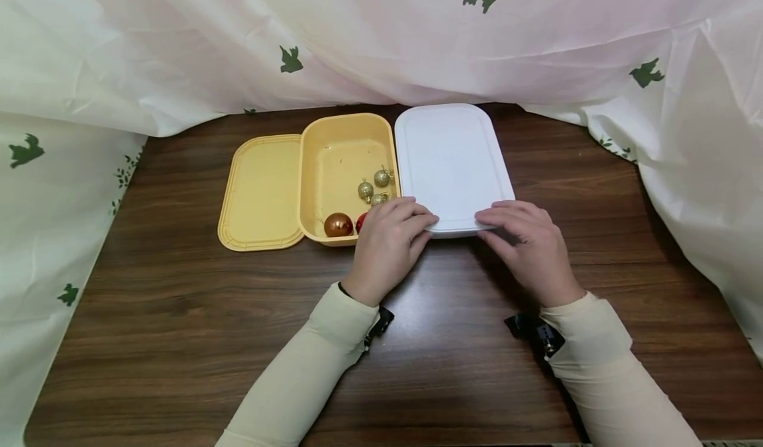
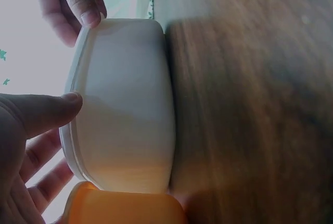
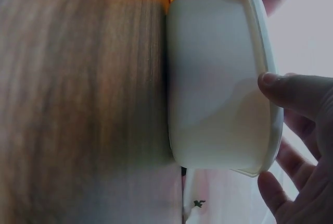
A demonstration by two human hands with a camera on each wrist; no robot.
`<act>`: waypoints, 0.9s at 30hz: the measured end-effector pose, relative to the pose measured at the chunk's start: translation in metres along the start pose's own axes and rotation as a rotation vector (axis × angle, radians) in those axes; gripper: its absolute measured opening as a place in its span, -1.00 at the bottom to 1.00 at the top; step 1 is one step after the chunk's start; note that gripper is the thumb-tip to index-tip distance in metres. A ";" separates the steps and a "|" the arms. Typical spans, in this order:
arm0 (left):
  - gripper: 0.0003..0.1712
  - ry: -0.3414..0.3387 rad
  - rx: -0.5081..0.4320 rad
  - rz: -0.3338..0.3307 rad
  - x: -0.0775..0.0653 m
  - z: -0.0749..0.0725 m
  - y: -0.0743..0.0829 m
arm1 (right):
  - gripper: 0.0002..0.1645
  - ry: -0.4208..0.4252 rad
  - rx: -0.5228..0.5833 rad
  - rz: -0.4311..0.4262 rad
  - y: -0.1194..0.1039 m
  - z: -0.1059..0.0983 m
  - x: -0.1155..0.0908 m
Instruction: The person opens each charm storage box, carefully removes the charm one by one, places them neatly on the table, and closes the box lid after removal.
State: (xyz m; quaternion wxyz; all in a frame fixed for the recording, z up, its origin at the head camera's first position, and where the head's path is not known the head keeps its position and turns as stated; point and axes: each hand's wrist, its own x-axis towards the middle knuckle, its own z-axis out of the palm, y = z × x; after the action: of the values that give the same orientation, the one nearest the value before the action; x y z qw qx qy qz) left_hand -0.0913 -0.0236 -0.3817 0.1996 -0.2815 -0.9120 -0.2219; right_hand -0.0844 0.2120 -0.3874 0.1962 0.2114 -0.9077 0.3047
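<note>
A white lid (image 1: 453, 162) sits on a white plastic box (image 2: 125, 99) standing on the table. My left hand (image 1: 387, 245) pinches the lid's near left corner, thumb against the front rim and fingers over the top. At the near right corner, my right hand (image 1: 533, 248) pinches the same rim in the same way. The right wrist view shows a thin lip of the lid jutting out at the box's right side. Left of the white box is an uncovered yellow box (image 1: 342, 155), partly hidden by my left hand.
Inside the yellow box lie a copper-brown ball (image 1: 338, 224), a red ball (image 1: 360, 221) half hidden by my hand, and several small gold glitter balls (image 1: 366, 191). A yellow lid (image 1: 262, 195) lies left of it. A patterned curtain (image 1: 369, 43) surrounds the dark wooden table (image 1: 179, 341).
</note>
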 end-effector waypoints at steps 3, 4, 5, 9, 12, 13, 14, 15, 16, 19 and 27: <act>-0.79 0.011 -0.021 -0.004 0.001 -0.001 0.001 | -0.63 0.013 0.011 -0.003 0.000 -0.001 0.000; -0.79 0.014 -0.027 -0.004 0.002 -0.002 0.002 | -0.63 0.019 0.017 -0.004 -0.001 -0.001 0.000; -0.79 0.015 -0.032 -0.003 0.002 -0.002 0.002 | -0.63 0.026 0.022 -0.008 -0.001 -0.002 0.000; -0.79 0.007 -0.053 0.000 0.003 -0.003 0.004 | -0.63 0.048 0.035 -0.026 -0.003 -0.001 0.001; -0.78 0.005 -0.073 0.001 0.004 -0.004 0.005 | -0.65 0.060 0.017 -0.049 -0.006 -0.001 0.002; -0.78 0.007 -0.082 -0.001 0.004 -0.004 0.006 | -0.65 0.062 0.006 -0.060 -0.007 -0.001 0.003; -0.78 0.010 -0.090 -0.002 0.005 -0.005 0.006 | -0.66 0.061 -0.007 -0.069 -0.008 -0.001 0.004; -0.78 0.014 -0.098 -0.001 0.005 -0.005 0.006 | -0.67 0.063 -0.019 -0.075 -0.009 -0.001 0.005; -0.78 0.019 -0.105 0.000 0.006 -0.005 0.007 | -0.67 0.069 -0.026 -0.080 -0.010 -0.001 0.005; -0.78 0.030 -0.126 0.006 0.007 -0.006 0.007 | -0.67 0.087 -0.031 -0.088 -0.012 0.000 0.007; -0.79 0.068 -0.141 0.034 0.010 -0.007 0.011 | -0.69 0.133 0.003 -0.153 -0.022 0.006 0.012</act>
State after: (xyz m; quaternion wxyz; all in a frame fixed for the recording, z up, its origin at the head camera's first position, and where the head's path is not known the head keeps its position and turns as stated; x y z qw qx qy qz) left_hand -0.0910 -0.0149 -0.3675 0.2142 -0.3027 -0.8818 -0.2915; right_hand -0.0850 0.1893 -0.3754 0.2782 0.2596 -0.8734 0.3038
